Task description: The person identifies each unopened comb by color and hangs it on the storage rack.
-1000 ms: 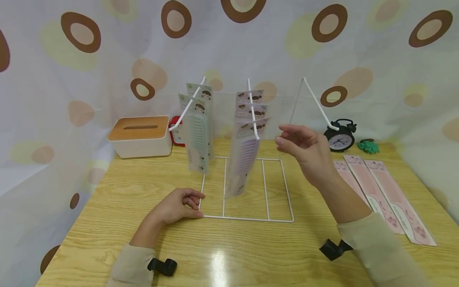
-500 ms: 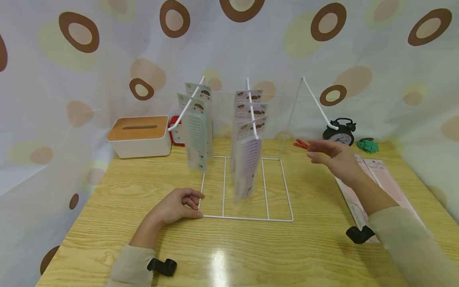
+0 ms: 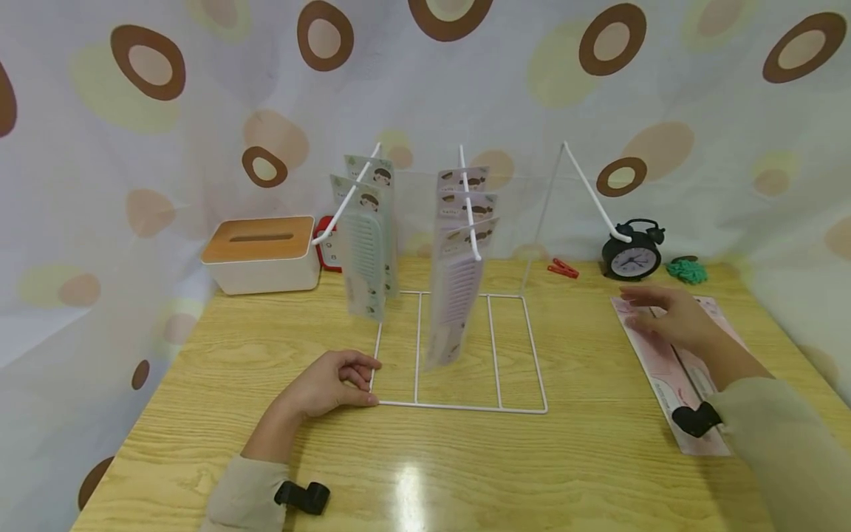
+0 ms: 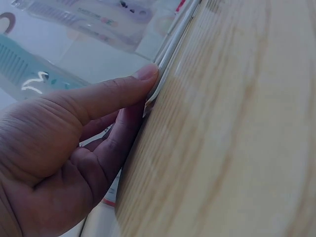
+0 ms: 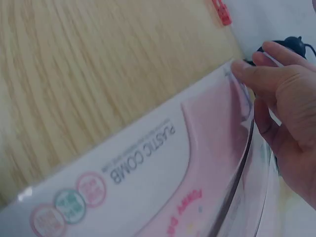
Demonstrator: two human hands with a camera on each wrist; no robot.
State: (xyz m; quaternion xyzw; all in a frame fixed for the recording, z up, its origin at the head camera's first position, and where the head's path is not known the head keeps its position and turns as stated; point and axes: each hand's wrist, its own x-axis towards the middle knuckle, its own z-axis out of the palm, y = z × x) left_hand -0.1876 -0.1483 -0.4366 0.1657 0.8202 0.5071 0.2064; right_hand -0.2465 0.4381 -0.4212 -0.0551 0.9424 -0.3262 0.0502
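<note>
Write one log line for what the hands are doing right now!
left hand: holds wire rack base | right hand: touches pink comb pack on table | rack: green, purple combs hang

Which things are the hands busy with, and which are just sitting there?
In use: white wire rack held by left hand; hanging comb packs; pink comb packs under right hand.
Just lying about: tissue box, black clock, red clothespin.

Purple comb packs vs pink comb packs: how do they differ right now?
The purple comb packs hang upright on the rack's middle hook; the pink comb packs lie flat on the table. No hand touches the purple ones; the right hand is on the pink ones. Both are carded combs in clear sleeves.
</note>
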